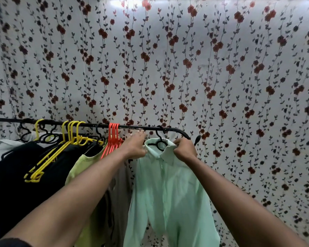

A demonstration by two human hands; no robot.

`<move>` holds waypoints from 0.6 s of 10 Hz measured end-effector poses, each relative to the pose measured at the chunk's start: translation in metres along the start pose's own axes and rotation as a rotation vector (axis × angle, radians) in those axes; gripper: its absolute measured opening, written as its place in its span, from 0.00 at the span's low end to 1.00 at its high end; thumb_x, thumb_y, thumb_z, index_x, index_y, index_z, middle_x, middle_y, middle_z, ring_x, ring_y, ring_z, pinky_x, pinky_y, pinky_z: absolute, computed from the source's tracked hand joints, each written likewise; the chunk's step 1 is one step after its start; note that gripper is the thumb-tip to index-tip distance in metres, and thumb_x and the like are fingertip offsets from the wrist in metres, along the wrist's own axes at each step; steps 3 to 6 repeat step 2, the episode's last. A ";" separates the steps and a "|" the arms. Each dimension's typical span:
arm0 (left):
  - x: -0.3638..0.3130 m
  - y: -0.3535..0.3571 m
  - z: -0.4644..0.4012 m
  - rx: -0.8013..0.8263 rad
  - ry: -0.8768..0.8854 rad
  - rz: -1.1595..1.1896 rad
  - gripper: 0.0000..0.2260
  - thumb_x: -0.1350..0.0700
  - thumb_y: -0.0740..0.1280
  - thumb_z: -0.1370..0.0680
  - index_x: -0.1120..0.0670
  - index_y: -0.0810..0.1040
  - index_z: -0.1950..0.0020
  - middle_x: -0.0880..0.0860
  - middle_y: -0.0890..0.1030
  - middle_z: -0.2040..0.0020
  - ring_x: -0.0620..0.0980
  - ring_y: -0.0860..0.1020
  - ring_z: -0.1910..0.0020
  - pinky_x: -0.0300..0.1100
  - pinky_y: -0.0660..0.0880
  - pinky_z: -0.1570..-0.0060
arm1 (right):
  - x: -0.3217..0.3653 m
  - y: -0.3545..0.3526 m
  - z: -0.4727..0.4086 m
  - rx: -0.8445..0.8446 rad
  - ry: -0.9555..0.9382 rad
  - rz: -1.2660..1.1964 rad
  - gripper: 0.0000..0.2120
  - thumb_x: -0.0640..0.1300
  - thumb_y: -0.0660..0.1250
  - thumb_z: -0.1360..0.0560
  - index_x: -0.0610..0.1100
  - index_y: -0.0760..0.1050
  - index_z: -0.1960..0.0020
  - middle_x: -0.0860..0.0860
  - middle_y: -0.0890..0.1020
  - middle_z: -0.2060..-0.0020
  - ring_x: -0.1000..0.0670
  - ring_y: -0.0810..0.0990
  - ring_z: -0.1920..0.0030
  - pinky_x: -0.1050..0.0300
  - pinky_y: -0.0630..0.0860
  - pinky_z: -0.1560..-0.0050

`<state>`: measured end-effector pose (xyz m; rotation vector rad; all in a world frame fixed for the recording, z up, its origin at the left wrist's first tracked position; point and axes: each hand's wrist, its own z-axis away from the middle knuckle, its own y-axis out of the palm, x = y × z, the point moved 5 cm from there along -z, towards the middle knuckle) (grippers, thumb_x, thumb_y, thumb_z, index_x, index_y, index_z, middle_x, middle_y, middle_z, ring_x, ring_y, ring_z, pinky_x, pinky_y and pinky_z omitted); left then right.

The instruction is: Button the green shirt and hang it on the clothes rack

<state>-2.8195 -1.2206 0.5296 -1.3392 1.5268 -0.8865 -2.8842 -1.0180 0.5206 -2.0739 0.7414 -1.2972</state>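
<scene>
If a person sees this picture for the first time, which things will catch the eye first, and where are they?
The pale green shirt hangs at lower centre on a black hanger hooked over the clothes rack. The right hand grips its collar, and the left hand reaches to the rail beside it. Bright yellow hangers and orange hangers stand out further left, before a wall covering printed with red flowers.

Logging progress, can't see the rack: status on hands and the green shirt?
Right hand pinching collar. Left hand open at the shirt's shoulder. Green shirt on black hanger, hooked over rack rail. Orange hangers close left, not blocking.
</scene>
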 end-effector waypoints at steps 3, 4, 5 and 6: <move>-0.020 -0.024 0.055 -0.065 0.013 -0.002 0.37 0.54 0.72 0.23 0.52 0.57 0.18 0.53 0.62 0.19 0.50 0.60 0.20 0.45 0.59 0.24 | 0.003 -0.011 0.015 -0.062 -0.100 -0.010 0.22 0.37 0.72 0.26 0.48 0.78 0.33 0.49 0.84 0.42 0.50 0.82 0.47 0.48 0.82 0.46; -0.020 -0.024 0.055 -0.065 0.013 -0.002 0.37 0.54 0.72 0.23 0.52 0.57 0.18 0.53 0.62 0.19 0.50 0.60 0.20 0.45 0.59 0.24 | 0.003 -0.011 0.015 -0.062 -0.100 -0.010 0.22 0.37 0.72 0.26 0.48 0.78 0.33 0.49 0.84 0.42 0.50 0.82 0.47 0.48 0.82 0.46; -0.020 -0.024 0.055 -0.065 0.013 -0.002 0.37 0.54 0.72 0.23 0.52 0.57 0.18 0.53 0.62 0.19 0.50 0.60 0.20 0.45 0.59 0.24 | 0.003 -0.011 0.015 -0.062 -0.100 -0.010 0.22 0.37 0.72 0.26 0.48 0.78 0.33 0.49 0.84 0.42 0.50 0.82 0.47 0.48 0.82 0.46; -0.020 -0.024 0.055 -0.065 0.013 -0.002 0.37 0.54 0.72 0.23 0.52 0.57 0.18 0.53 0.62 0.19 0.50 0.60 0.20 0.45 0.59 0.24 | 0.003 -0.011 0.015 -0.062 -0.100 -0.010 0.22 0.37 0.72 0.26 0.48 0.78 0.33 0.49 0.84 0.42 0.50 0.82 0.47 0.48 0.82 0.46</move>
